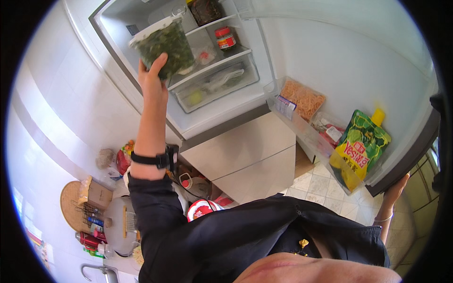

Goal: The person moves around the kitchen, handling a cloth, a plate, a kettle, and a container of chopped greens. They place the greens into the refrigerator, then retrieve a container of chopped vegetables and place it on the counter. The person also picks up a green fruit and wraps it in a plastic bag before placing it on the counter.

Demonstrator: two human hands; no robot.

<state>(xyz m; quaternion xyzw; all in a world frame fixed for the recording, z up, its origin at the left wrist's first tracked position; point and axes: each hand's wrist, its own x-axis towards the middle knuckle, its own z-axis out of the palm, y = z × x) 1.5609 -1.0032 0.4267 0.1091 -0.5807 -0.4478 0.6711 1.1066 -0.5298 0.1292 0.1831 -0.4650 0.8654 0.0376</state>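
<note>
My left hand (153, 75) grips a clear plastic container (172, 45) packed with dark green leafy vegetables, its white lid tilted upward. The thumb presses on the near side, and the other fingers are mostly hidden behind it. The container is raised in front of the open refrigerator's (188, 129) upper left shelves. Far to the right, my right hand (395, 191) is at the edge of the refrigerator door (349, 61), its fingers curled there and partly hidden.
Inside stand a red-lidded jar (225, 38), a larger dark jar (204, 11) and a clear drawer (214, 82). The door bin (306, 129) holds a tray of orange-pink food (302, 98) and a green-yellow pouch (361, 148). Kitchenware, including a wicker tray (71, 205), crowds the left.
</note>
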